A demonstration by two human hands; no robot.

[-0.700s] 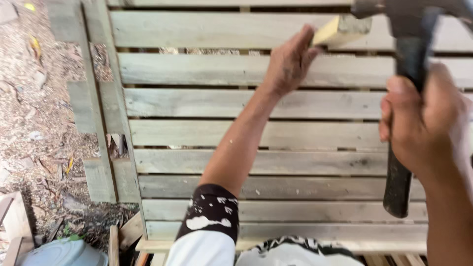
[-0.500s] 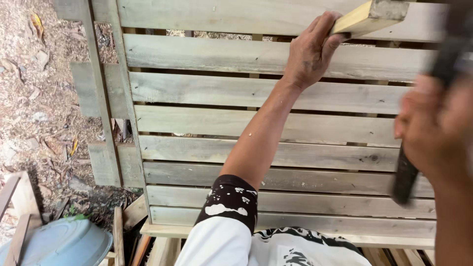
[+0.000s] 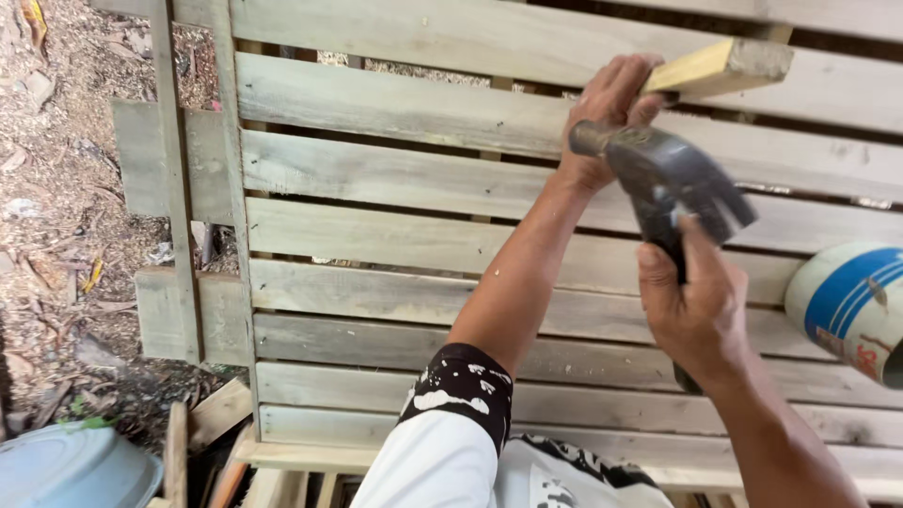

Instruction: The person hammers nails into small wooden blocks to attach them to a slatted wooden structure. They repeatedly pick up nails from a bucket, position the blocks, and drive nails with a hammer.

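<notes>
My left hand reaches out over a slatted wooden panel and grips the near end of a short pale wood block that lies across the far slats. My right hand is closed around the dark handle of a hammer. The hammer's head is blurred and hangs just below my left hand, close to the block.
Weathered grey slats with gaps run left to right. Two vertical battens stick out at the panel's left edge. Leaf-strewn dirt lies to the left. A blue-grey tub sits bottom left, and a white and blue round container rests at the right.
The hammer has swung from the far right toward the middle, and its head is now beside my left hand. My left hand stays on the block.
</notes>
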